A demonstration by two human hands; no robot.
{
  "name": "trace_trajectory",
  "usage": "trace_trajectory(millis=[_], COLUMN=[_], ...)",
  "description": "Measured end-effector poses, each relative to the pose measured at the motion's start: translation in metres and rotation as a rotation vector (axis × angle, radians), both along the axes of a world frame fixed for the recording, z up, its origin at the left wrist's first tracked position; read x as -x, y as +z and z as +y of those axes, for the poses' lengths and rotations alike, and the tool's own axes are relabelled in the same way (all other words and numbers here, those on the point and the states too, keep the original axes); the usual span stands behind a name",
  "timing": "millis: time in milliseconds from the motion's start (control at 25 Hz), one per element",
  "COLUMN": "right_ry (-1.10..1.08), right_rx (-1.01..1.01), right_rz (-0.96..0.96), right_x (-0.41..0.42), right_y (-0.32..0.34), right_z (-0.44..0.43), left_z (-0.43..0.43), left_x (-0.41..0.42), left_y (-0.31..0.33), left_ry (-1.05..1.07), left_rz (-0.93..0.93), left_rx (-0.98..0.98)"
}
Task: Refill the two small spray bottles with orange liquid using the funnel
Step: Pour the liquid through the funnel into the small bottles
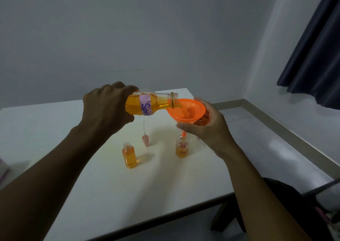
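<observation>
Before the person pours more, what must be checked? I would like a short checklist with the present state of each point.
1. Funnel spout inside the flowered bottle neck: ok.
2. Right hand grips the funnel under its bowl: ok.
3. Large bottle, gripped by the left hand, has its mouth over the funnel bowl: ok.
4. Room left in the flowered bottle: ok, liquid fills only its lower part.
5. Plain bottle already filled: ok, liquid near its shoulder.
6. Spills on the table: cannot tell.
</observation>
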State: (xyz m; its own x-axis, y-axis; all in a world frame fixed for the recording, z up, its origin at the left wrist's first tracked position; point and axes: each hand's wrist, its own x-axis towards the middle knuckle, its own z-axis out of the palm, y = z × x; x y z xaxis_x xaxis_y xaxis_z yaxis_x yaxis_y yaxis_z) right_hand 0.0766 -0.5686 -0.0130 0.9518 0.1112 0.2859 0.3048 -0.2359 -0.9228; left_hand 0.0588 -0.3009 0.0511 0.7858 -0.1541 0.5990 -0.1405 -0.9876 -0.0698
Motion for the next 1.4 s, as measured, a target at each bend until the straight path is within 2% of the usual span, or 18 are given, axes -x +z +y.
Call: trace_trajectory(millis=[1400], right_ry=[-0.002], right_rx=[0.006], right_rz=[-0.013], right_x=[-0.0010], right_y=[0.0002], right_z=[0.0016], left_z=[-0.0001], left_x=[0.0009], left_y=[-0.0003], left_ry=[0.040], left_rz=[0.009], left_rx=[-0.013])
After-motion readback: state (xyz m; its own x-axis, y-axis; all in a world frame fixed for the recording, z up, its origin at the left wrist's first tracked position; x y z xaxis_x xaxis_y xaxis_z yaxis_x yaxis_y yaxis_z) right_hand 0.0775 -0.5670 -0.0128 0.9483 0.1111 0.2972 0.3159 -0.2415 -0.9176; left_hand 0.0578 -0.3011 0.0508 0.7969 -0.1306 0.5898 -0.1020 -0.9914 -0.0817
